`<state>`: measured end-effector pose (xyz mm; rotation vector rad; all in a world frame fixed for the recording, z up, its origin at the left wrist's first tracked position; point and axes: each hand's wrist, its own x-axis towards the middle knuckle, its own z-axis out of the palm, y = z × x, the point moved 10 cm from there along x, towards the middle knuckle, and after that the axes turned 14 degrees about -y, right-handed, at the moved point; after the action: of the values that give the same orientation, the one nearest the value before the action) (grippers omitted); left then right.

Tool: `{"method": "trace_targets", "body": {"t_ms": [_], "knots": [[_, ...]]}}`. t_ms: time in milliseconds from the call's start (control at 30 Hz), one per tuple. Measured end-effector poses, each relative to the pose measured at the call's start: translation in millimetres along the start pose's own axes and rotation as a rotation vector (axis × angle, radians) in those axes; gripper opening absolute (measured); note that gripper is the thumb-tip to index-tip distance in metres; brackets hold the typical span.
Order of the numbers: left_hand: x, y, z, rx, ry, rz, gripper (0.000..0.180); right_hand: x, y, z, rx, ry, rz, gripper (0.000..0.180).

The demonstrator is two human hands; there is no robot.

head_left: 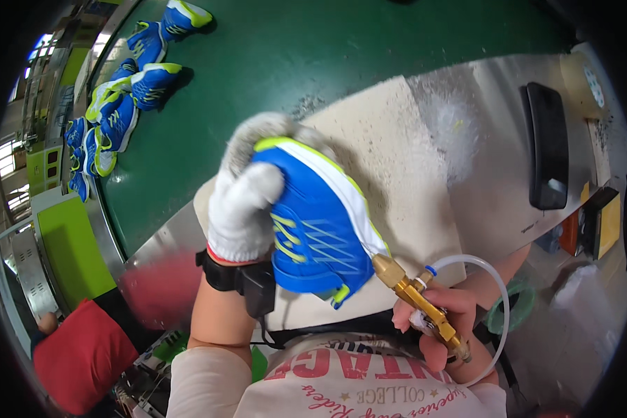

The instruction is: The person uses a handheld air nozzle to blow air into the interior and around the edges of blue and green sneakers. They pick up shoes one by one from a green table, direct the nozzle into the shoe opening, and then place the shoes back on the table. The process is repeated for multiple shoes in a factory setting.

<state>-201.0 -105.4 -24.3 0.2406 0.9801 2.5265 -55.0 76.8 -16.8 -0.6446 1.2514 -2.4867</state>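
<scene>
My left hand (pixel 247 198), in a white and grey work glove, is closed around the toe end of a blue sneaker (pixel 310 223). The sneaker has a white midsole, lime-green sole edging and yellow-green lace details, and is tilted on its side in front of me. My bare right hand (pixel 442 317) grips a brass spray gun (pixel 418 296) with a clear hose curving away from it. Its nozzle points up and left, very near or touching the white midsole towards the heel; I cannot tell which.
Several matching sneakers (pixel 118 118) lie along the left side of a green conveyor belt (pixel 258 56). Under my hands is a beige sheet (pixel 397 174) on a metal worktop (pixel 494 132). A black tray (pixel 548 146) sits at the right. A person in red (pixel 83 355) is at lower left.
</scene>
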Motion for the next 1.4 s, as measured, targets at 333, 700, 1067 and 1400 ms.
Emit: {"method": "trace_targets", "body": {"t_ms": [333, 700, 1067, 1400], "knots": [[-68, 11, -14, 0.256, 0.459, -0.046, 0.051, -25, 15, -4, 0.328, 0.242, 0.250, 0.076], [-188, -38, 33, 0.021, 0.568, -0.460, 0.063, -31, 21, 16, 0.254, 0.320, 0.253, 0.082], [-186, -92, 79, -0.669, 0.204, -0.428, 0.062, -39, -12, 67, -0.530, -0.177, 0.255, 0.076], [-113, -152, 146, -0.568, -0.038, -0.599, 0.068, -90, -57, 39, -0.081, 0.398, 0.187, 0.069]]}}
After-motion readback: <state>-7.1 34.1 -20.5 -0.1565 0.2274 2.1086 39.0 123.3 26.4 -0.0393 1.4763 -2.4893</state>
